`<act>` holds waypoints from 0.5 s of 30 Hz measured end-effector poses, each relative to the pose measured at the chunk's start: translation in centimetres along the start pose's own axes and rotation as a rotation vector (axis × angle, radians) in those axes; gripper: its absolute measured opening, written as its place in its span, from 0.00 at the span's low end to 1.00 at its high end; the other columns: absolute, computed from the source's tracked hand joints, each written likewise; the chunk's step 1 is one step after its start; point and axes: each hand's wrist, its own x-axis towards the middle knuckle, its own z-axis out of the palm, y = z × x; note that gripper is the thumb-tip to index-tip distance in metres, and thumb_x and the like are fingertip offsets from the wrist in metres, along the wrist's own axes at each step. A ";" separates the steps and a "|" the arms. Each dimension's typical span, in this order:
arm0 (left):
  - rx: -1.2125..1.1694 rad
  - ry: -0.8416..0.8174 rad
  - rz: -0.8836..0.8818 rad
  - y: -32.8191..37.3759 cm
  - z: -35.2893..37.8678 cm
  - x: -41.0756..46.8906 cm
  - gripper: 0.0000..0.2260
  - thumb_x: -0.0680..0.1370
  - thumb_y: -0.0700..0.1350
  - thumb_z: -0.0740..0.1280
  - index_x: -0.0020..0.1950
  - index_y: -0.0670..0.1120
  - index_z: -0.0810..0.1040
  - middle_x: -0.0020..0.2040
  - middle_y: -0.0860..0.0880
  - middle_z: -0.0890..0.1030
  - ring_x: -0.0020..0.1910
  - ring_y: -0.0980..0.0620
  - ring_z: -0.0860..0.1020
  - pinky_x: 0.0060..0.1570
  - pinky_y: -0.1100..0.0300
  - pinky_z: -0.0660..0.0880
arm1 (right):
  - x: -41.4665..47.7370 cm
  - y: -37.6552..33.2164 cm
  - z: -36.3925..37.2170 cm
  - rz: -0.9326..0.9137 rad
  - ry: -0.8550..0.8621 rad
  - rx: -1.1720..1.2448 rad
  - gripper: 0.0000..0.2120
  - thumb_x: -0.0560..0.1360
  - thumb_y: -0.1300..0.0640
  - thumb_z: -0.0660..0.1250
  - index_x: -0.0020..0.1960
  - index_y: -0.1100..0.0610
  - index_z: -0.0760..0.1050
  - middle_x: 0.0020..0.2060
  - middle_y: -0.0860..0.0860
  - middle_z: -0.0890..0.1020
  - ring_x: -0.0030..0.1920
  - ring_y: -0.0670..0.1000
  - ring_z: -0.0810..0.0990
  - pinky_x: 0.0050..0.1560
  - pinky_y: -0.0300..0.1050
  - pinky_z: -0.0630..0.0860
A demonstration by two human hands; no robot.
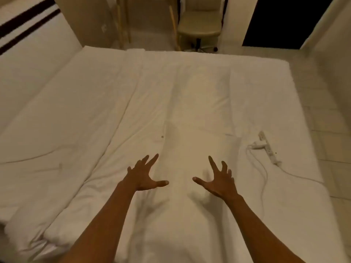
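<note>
A white duvet (190, 103) lies spread over a bed (57, 114), with long folds running away from me. Both my arms reach forward over its near part. My left hand (144, 175) has its fingers spread and straight, thumb out to the right. My right hand (218, 179) mirrors it, fingers spread, thumb out to the left. Neither hand holds anything. I cannot tell whether the palms touch the duvet or hover just above it.
A white power strip (268, 148) with a plug and trailing cable lies on the bed's right side. Beyond the bed's far edge stand a chair (199, 27) and a table with wooden legs (123, 21). Tiled floor (330, 111) runs along the right.
</note>
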 end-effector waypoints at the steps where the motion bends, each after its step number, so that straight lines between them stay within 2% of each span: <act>1: 0.040 -0.008 0.055 0.0 0.9 1.8 0.55 0.58 0.79 0.65 0.76 0.66 0.38 0.80 0.51 0.43 0.79 0.44 0.45 0.72 0.33 0.46 | 1.4 0.9 0.9 0.020 -0.003 -0.001 0.57 0.57 0.17 0.60 0.77 0.33 0.37 0.79 0.57 0.44 0.76 0.68 0.50 0.73 0.67 0.56; 4: 0.122 -0.009 0.149 -0.1 4.2 7.7 0.60 0.53 0.80 0.67 0.74 0.68 0.34 0.79 0.51 0.37 0.78 0.41 0.41 0.71 0.30 0.43 | 5.3 4.0 3.9 0.125 0.030 0.064 0.62 0.53 0.17 0.64 0.74 0.30 0.32 0.78 0.59 0.37 0.76 0.73 0.44 0.73 0.70 0.51; 7: 0.162 -0.005 0.213 -0.7 8.7 12.1 0.64 0.48 0.80 0.69 0.72 0.69 0.30 0.77 0.49 0.29 0.77 0.37 0.38 0.68 0.26 0.42 | 7.5 6.9 8.2 0.153 0.058 0.143 0.64 0.50 0.18 0.68 0.71 0.27 0.28 0.77 0.61 0.33 0.76 0.73 0.42 0.73 0.72 0.52; 11: 0.123 -0.023 0.345 -1.9 13.5 15.5 0.65 0.48 0.78 0.71 0.73 0.69 0.32 0.73 0.53 0.22 0.75 0.35 0.32 0.65 0.21 0.46 | 8.6 7.9 12.0 0.029 0.132 0.273 0.65 0.51 0.22 0.73 0.73 0.28 0.31 0.78 0.57 0.34 0.78 0.66 0.40 0.73 0.72 0.53; 15: 0.055 -0.046 0.407 -2.2 15.4 16.4 0.66 0.49 0.76 0.74 0.73 0.68 0.33 0.72 0.54 0.21 0.74 0.37 0.29 0.67 0.24 0.45 | 8.1 8.0 13.2 -0.105 0.061 0.207 0.70 0.50 0.23 0.74 0.73 0.32 0.28 0.76 0.55 0.27 0.76 0.62 0.31 0.75 0.68 0.43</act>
